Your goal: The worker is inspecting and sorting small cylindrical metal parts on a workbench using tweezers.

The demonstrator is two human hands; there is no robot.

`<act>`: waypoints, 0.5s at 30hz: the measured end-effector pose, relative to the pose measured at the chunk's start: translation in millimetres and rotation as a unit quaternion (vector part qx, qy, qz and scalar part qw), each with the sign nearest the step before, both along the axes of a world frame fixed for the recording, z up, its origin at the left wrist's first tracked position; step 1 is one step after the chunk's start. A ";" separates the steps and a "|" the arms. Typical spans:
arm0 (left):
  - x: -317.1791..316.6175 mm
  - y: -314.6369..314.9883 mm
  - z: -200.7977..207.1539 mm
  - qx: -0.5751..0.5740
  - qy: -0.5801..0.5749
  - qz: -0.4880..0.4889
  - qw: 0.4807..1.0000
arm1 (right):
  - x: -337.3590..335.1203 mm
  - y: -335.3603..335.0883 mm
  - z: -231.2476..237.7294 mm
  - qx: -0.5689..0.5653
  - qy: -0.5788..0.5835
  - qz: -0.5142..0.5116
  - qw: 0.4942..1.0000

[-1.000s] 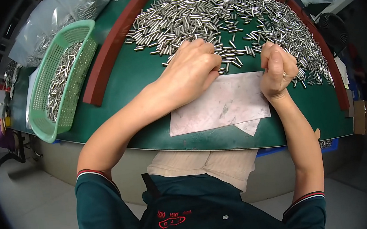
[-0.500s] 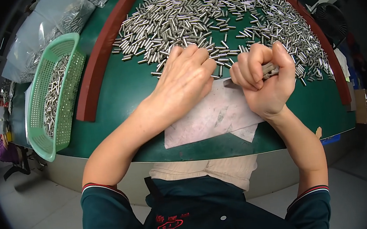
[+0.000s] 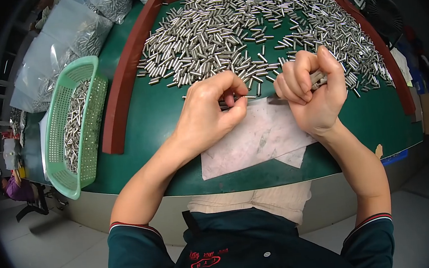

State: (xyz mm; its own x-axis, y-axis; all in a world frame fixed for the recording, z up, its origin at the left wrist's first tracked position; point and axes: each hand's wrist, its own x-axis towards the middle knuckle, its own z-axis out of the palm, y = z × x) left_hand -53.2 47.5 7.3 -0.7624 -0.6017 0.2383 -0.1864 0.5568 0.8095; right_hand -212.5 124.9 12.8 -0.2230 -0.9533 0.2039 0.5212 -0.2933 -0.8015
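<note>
My left hand [image 3: 207, 109] is closed in a pinch, with a small metal pin [image 3: 248, 97] poking out between thumb and fingers. More metal shows inside its curl, but how many pieces cannot be told. My right hand [image 3: 313, 91] is wrapped round the pale handle [image 3: 318, 79] of a tool whose flat, dark metal blade [image 3: 277, 100] points toward the left hand. The blade's tip is close to the pin; whether they touch is unclear. Beneath both hands lies a smudged whitish cloth or paper sheet [image 3: 254, 143]. Just beyond them spreads a heap of shiny metal pins [image 3: 205, 42].
A dark red wooden border [image 3: 119, 107] frames the pins on the green table [image 3: 145, 140]. To the left stands a green plastic basket [image 3: 99, 101] partly filled with pins, beside clear bags [image 3: 55, 38] of metal pieces. A black fan [image 3: 385, 17] is far right; a seated person [image 3: 19, 188] is far left.
My left hand has drawn back from the heap's edge and turned, so its pinched thumb and fingers now show with a pin. My right hand keeps its grip. The whole view has shifted slightly.
</note>
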 end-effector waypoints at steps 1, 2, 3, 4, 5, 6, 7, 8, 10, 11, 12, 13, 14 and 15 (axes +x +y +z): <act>0.9 -0.7 -0.6 0.035 0.000 -0.010 0.999 | -1.1 -0.1 -0.7 0.006 0.002 -0.005 1.000; 1.2 0.2 -0.6 0.033 0.001 -0.010 0.999 | 0.2 -1.2 -1.0 0.024 0.007 -0.009 1.000; 1.1 1.5 -0.5 0.174 0.032 -0.006 0.984 | 1.3 -2.3 -1.7 0.042 0.013 -0.014 0.999; 0.7 1.8 -0.3 0.310 0.061 -0.002 0.949 | 0.8 -3.0 -4.1 0.031 -0.002 -0.010 0.999; 4.1 -1.8 0.8 0.340 0.046 -0.026 0.939 | 0.6 -3.8 -4.0 0.028 0.000 -0.009 1.000; 4.8 -3.5 1.0 0.337 0.048 -0.025 0.940 | 0.4 -3.7 -3.5 0.034 -0.006 -0.010 0.999; 5.3 -5.0 0.6 0.366 0.055 -0.024 0.929 | 0.2 -3.7 -3.0 0.040 -0.011 -0.011 0.999; 5.9 -6.0 -0.3 0.396 0.061 -0.025 0.916 | 0.1 -3.5 -2.7 0.043 -0.013 -0.014 0.999; 6.7 -7.1 -1.0 0.405 0.076 -0.029 0.911 | 1.9 -3.4 0.4 0.053 -0.014 -0.020 0.998; 6.1 -6.7 -0.6 0.409 0.076 -0.029 0.909 | 2.2 -3.3 1.3 0.066 -0.016 -0.027 0.997; 5.6 -6.5 -0.4 0.414 0.076 -0.028 0.907 | 2.2 -3.5 1.3 0.065 -0.015 -0.027 0.997; 5.3 -6.8 -0.7 0.413 0.077 -0.028 0.907 | 1.8 -3.6 0.5 0.065 -0.016 -0.028 0.997; 5.3 -6.9 -1.0 0.418 0.078 -0.029 0.905 | 1.6 -3.7 0.2 0.065 -0.018 -0.029 0.997; 5.3 -7.1 -1.4 0.423 0.079 -0.029 0.902 | 1.3 -3.8 0.4 0.064 -0.017 -0.028 0.997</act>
State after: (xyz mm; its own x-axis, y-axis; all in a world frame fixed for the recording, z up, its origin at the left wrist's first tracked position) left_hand -47.9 40.4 6.0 -0.7950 -0.5796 -0.1792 -0.0218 -0.2679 0.9632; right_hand -211.2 121.2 13.2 -0.2812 -0.9569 0.0721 0.5346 -0.2186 -0.8163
